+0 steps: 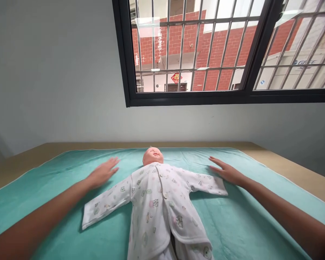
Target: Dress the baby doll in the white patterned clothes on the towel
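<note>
A baby doll lies on its back in the middle of a teal blanket, dressed in a white printed romper with both sleeves spread out sideways. My left hand lies flat on the blanket, fingers stretched out, just left of the doll's head and above the left sleeve. My right hand also rests flat with fingers extended, at the end of the right sleeve. Neither hand holds anything.
The blanket covers a wooden table that stands against a grey wall. Above it is a black-framed barred window looking onto a red brick building.
</note>
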